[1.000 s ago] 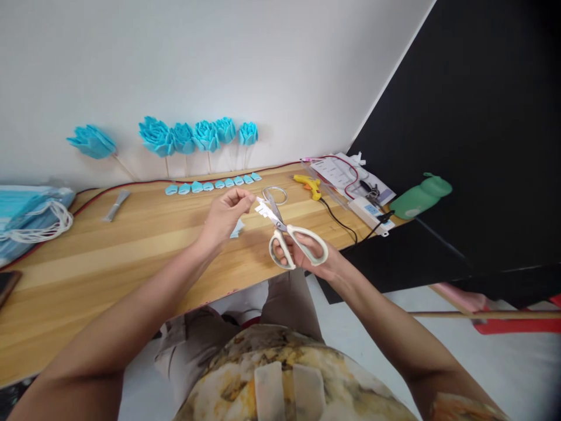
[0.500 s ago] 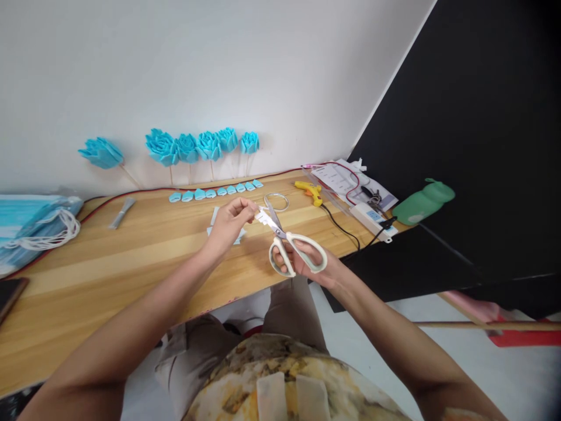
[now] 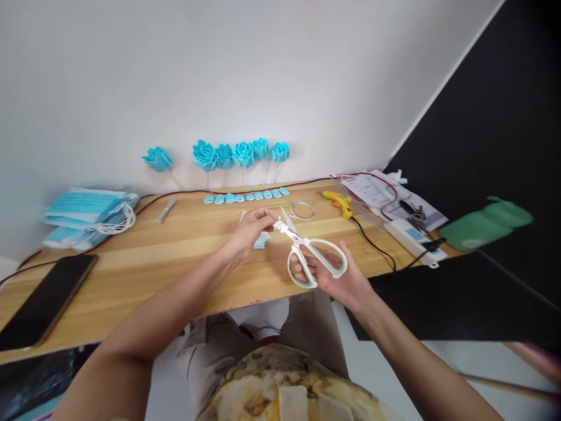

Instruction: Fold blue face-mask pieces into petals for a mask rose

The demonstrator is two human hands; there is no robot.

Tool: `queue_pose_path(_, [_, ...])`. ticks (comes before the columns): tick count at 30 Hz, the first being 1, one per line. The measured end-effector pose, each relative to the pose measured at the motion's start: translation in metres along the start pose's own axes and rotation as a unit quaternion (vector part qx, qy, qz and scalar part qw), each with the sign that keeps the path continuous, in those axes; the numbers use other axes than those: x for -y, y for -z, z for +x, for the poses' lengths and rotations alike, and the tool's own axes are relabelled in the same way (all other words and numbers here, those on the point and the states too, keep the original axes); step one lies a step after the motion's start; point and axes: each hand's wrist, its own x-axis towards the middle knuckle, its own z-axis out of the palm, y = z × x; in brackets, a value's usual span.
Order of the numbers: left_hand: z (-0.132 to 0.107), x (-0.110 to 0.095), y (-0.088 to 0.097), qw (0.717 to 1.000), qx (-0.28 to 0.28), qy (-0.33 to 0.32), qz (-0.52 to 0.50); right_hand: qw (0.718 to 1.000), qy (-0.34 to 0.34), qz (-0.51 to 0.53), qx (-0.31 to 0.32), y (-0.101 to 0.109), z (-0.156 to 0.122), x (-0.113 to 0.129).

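Head view: the left hand [image 3: 252, 229] has its fingers pinched together on a small white piece [image 3: 279, 223], which sticks out to the right of their tips. The right hand [image 3: 335, 278] is gripping the pale-handled scissors [image 3: 299, 240], its fingers curled through the nearer left loop. The blades stand apart and point up and left towards the left fingers; the white piece lies against the lower blade, and whether it sits between the two cannot be told.

Just below the left fingers, pale blue pieces [image 3: 262, 240] lie on the bench [image 3: 184, 251], partly hidden by the hand. Beyond the left fingers runs a row of folded blue pieces [image 3: 239, 198], with blue flowers [image 3: 243, 154] on sticks behind it against the wall [image 3: 307, 88]. A thin ring [image 3: 302, 219] lies just past the scissor tips. Right of it and farther from the fingers is a yellow glue gun [image 3: 339, 203]. Well to the left of the left fingers are stacked blue masks [image 3: 85, 206] and a dark phone [image 3: 48, 298].
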Motion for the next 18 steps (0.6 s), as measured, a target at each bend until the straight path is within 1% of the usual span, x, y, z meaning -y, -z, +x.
queue_pose_path(2, [-0.003,0.002,0.001,1.000,0.009,-0.004,0.020,0.998,0.012,-0.062,-0.003,0.007,-0.002,-0.005])
queue_pose_path(4, [-0.008,0.002,0.001,0.999,0.014,-0.005,0.038,0.993,0.021,-0.116,0.008,0.013,-0.006,-0.008])
queue_pose_path(6, [-0.012,0.003,0.000,0.999,0.013,-0.008,0.050,0.990,0.024,-0.138,0.028,0.016,-0.011,-0.009])
queue_pose_path(8, [-0.016,0.002,-0.001,0.998,0.015,-0.010,0.057,0.989,0.020,-0.144,0.033,0.016,-0.017,-0.008])
queue_pose_path(11, [-0.020,0.002,-0.004,0.998,0.024,-0.010,0.063,0.989,0.027,-0.146,0.007,0.008,-0.024,-0.010])
queue_pose_path(14, [-0.022,0.004,-0.005,0.998,0.032,-0.010,0.052,0.989,0.051,-0.140,0.006,-0.007,-0.030,-0.016])
queue_pose_path(16, [-0.022,0.006,-0.003,0.999,0.034,-0.005,0.038,0.989,0.063,-0.134,0.006,-0.015,-0.031,-0.018])
queue_pose_path(18, [-0.022,0.007,0.002,0.999,0.038,0.008,0.015,0.990,0.075,-0.118,-0.011,-0.018,-0.029,-0.014])
